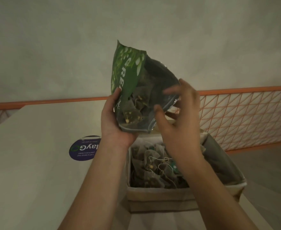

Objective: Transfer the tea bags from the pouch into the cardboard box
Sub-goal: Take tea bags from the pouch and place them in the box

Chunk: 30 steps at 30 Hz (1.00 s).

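A pale counter (37,163) runs along a plain grey wall, with an orange wire rail (244,117) behind it and a round purple sticker (83,149) stuck to the top. You are holding the green pouch (128,77) up over the cardboard box (161,198), which sits on the counter just below your wrists.

Your left hand (114,120) grips the pouch at its lower left edge, thumb laid up the printed front and fingers wrapped behind. Your right hand (181,113) is at the pouch's open mouth with its fingers loosely spread; the fingertips are blurred, so you cannot tell from here whether they pinch the foil lip or only touch it. The mouth gapes toward you, tipped slightly down toward the box.

Judging by how things lie, you are well into the job but not finished. A good heap of tea bags (154,165) already fills the left part of the box, strings and tags tangled on top. More tea bags are still in the pouch (136,103), bunched near the lower end of the opening. What is left looks like the smaller share: get those last ones out, by tipping further or reaching in, and check that none cling in the upper folds.
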Available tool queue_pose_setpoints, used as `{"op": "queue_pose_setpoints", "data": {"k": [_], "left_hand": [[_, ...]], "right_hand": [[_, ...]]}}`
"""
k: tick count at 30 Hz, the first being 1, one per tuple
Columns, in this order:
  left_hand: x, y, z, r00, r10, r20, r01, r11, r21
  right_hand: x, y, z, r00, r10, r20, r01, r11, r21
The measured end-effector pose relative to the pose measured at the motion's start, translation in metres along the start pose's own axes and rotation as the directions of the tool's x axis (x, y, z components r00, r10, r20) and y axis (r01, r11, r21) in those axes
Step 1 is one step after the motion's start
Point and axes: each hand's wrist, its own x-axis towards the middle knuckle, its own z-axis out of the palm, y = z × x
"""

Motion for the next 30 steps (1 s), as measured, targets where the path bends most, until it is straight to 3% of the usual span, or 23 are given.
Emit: {"op": "queue_pose_setpoints", "data": {"k": [4, 10, 13, 16, 21, 24, 30], "left_hand": [[0.001, -0.002, 0.000, 1.000, 0.022, -0.009, -0.022, 0.998, -0.055], [0.006, -0.008, -0.003, 0.997, 0.072, -0.001, -0.072, 0.997, -0.033], [0.005, -0.007, -0.004, 0.998, 0.050, 0.023, -0.050, 0.998, -0.028], [0.007, -0.005, -0.008, 0.999, 0.032, 0.003, -0.032, 0.999, -0.024], [0.010, -0.002, -0.012, 0.999, 0.050, -0.012, -0.050, 0.998, -0.049], [0.009, -0.001, -0.014, 0.999, 0.045, 0.023, -0.043, 0.996, -0.080], [0.006, -0.009, -0.010, 0.998, 0.007, 0.069, -0.003, 0.999, -0.049]], "right_hand": [[-0.008, -0.003, 0.013, 0.986, 0.128, 0.105, -0.098, 0.964, -0.248], [-0.012, -0.015, 0.025, 0.973, 0.205, 0.103, -0.136, 0.879, -0.457], [-0.011, -0.012, 0.018, 0.967, 0.213, 0.136, -0.151, 0.919, -0.365], [-0.008, -0.012, 0.002, 0.977, 0.193, 0.090, -0.181, 0.975, -0.125], [-0.015, -0.014, -0.034, 0.963, 0.260, 0.068, -0.267, 0.954, 0.138], [-0.024, -0.007, -0.057, 0.940, 0.328, 0.094, -0.337, 0.934, 0.115], [-0.023, 0.016, -0.094, 0.907, 0.421, 0.013, -0.419, 0.900, 0.123]]}}
